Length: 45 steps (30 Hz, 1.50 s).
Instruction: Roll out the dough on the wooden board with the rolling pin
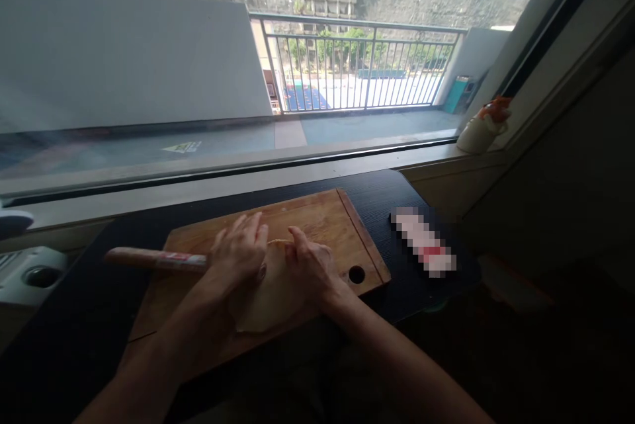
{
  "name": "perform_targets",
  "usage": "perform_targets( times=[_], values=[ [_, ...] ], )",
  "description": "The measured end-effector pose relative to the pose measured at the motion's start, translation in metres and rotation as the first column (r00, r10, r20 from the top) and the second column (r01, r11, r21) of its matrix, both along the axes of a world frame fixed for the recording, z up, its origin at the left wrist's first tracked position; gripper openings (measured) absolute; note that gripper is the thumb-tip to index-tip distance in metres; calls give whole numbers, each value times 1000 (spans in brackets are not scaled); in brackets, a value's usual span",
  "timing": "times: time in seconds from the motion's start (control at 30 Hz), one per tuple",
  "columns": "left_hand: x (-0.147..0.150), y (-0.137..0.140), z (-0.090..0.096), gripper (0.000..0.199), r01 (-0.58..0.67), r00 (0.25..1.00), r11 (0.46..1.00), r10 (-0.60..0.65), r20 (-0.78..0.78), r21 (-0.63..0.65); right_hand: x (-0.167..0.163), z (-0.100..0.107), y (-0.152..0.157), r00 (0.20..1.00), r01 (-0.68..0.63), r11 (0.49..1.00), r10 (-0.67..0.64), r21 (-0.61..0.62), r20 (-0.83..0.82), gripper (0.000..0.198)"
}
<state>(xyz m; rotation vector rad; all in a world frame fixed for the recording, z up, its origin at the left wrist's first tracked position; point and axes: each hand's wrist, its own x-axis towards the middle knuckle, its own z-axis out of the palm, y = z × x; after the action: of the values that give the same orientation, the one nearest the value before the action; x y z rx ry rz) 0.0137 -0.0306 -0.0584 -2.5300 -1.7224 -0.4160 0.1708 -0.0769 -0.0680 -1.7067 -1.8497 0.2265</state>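
A thin, pale sheet of dough (268, 305) lies on a wooden cutting board (317, 212), partly hidden by my hands and forearms. My left hand (241, 242) rests palm down across a wooden rolling pin (133, 256), its fingers stretched out past the pin. The pin's left end sticks out beyond the board, and its right end shows beside the hand over the dough. At the dough's right edge, my right hand (310, 262) has its fingers bent against the sheet, the index finger straighter. Its thumb is mostly hidden, and the fingers appear to pinch the edge.
The board sits on a dark table (377, 192) against a window sill (347, 165). A blurred-out flat object (421, 239) lies right of the board. A pale pot-like ornament (479, 133) stands on the sill. At the left is a white device (32, 275).
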Motion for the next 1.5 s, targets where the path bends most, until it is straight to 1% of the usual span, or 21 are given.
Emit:
perform_targets(
  times=[0.07,0.13,0.2,0.27,0.33,0.4,0.47,0.53,0.6,0.7,0.77,0.83,0.97,1.03,1.1,1.2,1.27,1.33,1.4,1.47,1.5],
  values=[
    [-17,-21,-5,53,-12,999,1000,12,-47,-4,2,-1,1,1000,-20,1000,20,4,-6,39],
    [-31,-39,-8,51,21,997,999,-19,-76,29,2,-1,1,999,-42,999,42,3,-5,39],
    [-32,-42,-7,51,22,996,999,-18,-89,38,2,-1,2,999,-45,999,45,-3,0,37],
    [-17,-22,0,52,-34,996,999,34,-82,10,1,-1,2,999,-33,999,33,-7,-3,36],
    [8,11,8,54,-120,992,992,118,-53,-45,0,0,2,1000,-18,1000,18,-4,-17,35],
    [29,42,15,54,-165,986,982,163,-35,-91,-1,0,1,999,-10,1000,10,4,-38,34],
    [34,53,18,53,-185,983,976,182,-34,-116,-1,-1,0,998,-8,1000,9,10,-56,33],
    [22,38,14,52,-123,991,987,118,-55,-104,0,-2,0,998,-12,1000,13,13,-68,34],
    [1,3,7,52,-31,996,998,27,-87,-56,0,-3,-1,997,-26,1000,26,6,-66,35],
    [-25,-43,0,51,-9,993,1000,10,-114,5,1,-4,0,998,-43,999,43,-12,-50,37],
    [-26,-47,0,52,-10,994,1000,10,-113,1,0,-5,1,998,-39,999,38,-19,-41,37],
    [-13,-24,3,52,-48,995,998,44,-94,-44,-1,-5,1,999,-28,999,28,-19,-44,37],
    [29,47,12,55,-164,986,975,162,-25,-147,-2,-5,-1,998,-13,1000,12,-13,-70,36],
    [37,60,15,56,-185,983,972,186,-6,-144,-2,-4,-1,997,-14,1000,12,-20,-76,36],
    [29,46,12,54,-145,989,984,145,-10,-105,-1,-3,-1,997,-15,999,13,-32,-75,36],
    [-4,-13,1,51,-38,998,999,37,-44,-6,0,-3,-1,998,-19,999,16,-48,-61,37],
    [-24,-51,-5,51,-20,999,998,22,-43,56,1,-4,0,998,-34,998,31,-48,-51,38],
    [-31,-67,-7,52,-17,999,996,21,-42,90,0,-5,0,998,-45,998,43,-39,-44,38],
    [-23,-56,-2,51,-8,998,998,12,-56,70,-3,-5,0,999,-30,999,29,-33,-40,37],
    [-5,-22,8,49,-17,997,1000,16,-71,-20,-5,-3,0,999,7,999,-9,-39,-41,37],
    [6,-1,14,46,-66,996,993,60,-63,-93,-5,-1,0,998,34,998,-37,-47,-44,37]
  ],
)
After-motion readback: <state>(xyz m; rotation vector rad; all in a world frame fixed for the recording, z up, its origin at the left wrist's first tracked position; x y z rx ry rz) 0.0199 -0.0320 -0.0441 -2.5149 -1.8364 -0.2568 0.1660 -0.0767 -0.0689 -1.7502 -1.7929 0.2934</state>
